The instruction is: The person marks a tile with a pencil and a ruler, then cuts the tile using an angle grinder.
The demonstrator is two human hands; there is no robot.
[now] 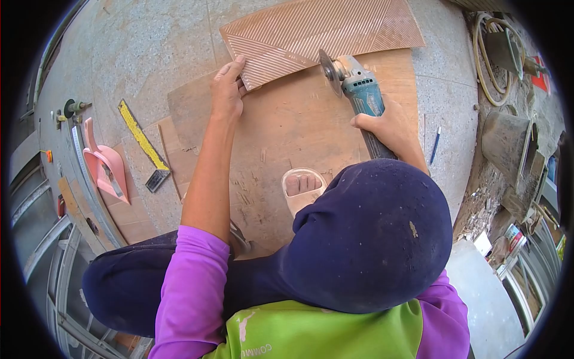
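My left hand [229, 90] pinches the near left corner of a brown tile [323, 33] with raised diagonal ribs, thumb on top and fingers underneath. In my right hand [388, 124] is a teal angle grinder [363, 93], my fingers wrapped round its body. Its disc [329, 72] stands on edge close to the near edge of the tile. Beneath the tile lies a worn wooden board [287, 119], reaching back toward my sandalled foot [304, 186].
On the left lie a yellow-and-black square ruler [142, 140], a pink dustpan [106, 167] and a thin wood strip [169, 161]. A blue pen [435, 145] rests at right. Farther right are a coiled hose [481, 54] and a dirty bucket [507, 143].
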